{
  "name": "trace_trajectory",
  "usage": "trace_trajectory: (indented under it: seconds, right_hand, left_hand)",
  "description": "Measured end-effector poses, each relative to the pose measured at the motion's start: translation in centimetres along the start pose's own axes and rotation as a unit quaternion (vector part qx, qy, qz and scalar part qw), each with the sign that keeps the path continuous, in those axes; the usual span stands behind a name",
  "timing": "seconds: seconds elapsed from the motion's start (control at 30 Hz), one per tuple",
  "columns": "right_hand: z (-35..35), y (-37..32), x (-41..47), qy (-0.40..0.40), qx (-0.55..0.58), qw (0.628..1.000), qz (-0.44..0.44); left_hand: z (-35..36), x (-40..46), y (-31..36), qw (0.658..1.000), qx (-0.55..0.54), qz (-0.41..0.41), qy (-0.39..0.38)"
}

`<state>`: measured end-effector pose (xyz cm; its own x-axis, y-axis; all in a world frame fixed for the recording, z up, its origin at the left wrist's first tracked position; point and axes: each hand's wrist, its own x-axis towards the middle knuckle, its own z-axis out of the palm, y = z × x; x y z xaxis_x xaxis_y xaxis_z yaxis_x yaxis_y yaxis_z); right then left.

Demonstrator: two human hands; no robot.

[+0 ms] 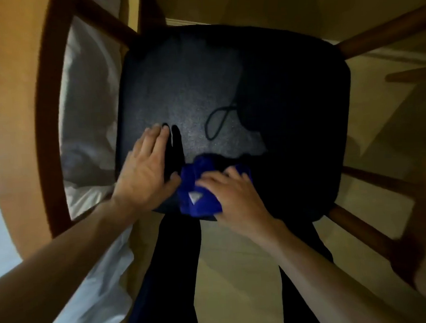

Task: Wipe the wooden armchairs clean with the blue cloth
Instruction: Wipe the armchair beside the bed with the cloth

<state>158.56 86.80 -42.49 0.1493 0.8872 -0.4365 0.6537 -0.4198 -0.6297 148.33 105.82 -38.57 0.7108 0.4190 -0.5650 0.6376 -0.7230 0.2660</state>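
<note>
I look straight down on a wooden armchair with a dark seat cushion (227,86) and a curved wooden armrest (15,122) on the left. The blue cloth (196,187), bunched, with a small white tag, lies at the cushion's front edge. My right hand (236,197) lies on top of the cloth with fingers spread, pressing it down. My left hand (146,172) rests flat on the cushion just left of the cloth, fingers straight. Wooden frame bars (383,34) of the chair show on the right.
White bedding (86,113) shows through the chair's left frame and runs down the left side. A dark cord loop (219,121) lies on the cushion. My dark trouser legs (173,274) stand on the tan floor (237,271) in front of the seat.
</note>
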Motion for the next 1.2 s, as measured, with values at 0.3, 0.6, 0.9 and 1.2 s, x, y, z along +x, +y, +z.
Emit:
trace_trajectory:
  seconds: [0.3, 0.6, 0.9, 1.2]
  right_hand:
    - [-12.7, 7.1, 4.8, 0.210, 0.018, 0.974, 0.086]
    - [-8.0, 8.0, 2.3, 0.195, 0.007, 0.971, 0.141]
    - [0.5, 5.2, -9.7, 0.054, 0.055, 0.990, 0.118]
    - [-9.6, 10.5, -4.7, 0.304, 0.014, 0.908, 0.288]
  left_hand:
    - [3.1, -2.1, 5.8, 0.998, -0.052, 0.007, 0.037]
    - [3.3, -2.2, 6.6, 0.998, -0.041, 0.017, 0.033]
    - [5.3, -1.8, 9.7, 0.994, -0.066, 0.086, 0.001]
    - [6.0, -0.5, 13.8, 0.983, -0.091, 0.150, 0.050]
